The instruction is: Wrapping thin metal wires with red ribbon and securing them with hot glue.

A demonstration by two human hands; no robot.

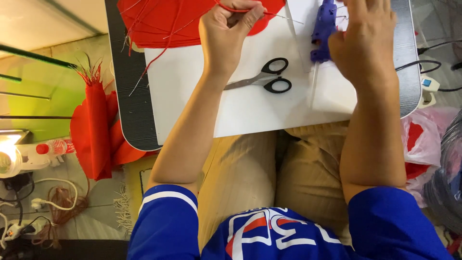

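Two hands are seen near the top of the frame, above a small table (pixel 134 120) with a dark edge. The left hand (pixel 230 29) is closed in a fist at top middle, and a thin red wire (pixel 231 8) is pinched in it. The wire is stretched out toward the right. The right hand (pixel 363 41) is held at the upper right, with its back to the camera; whether it is open or closed cannot be told.

One blue glue gun (pixel 323 29) is seen just beside the right hand. One pair of black-handled scissors (pixel 267 79) is laid on a white sheet (pixel 250 110) between the two arms. A pile of red sheets (pixel 159 21) is spread at the top left. One red bundle (pixel 96 130) is stood on the floor at the left.
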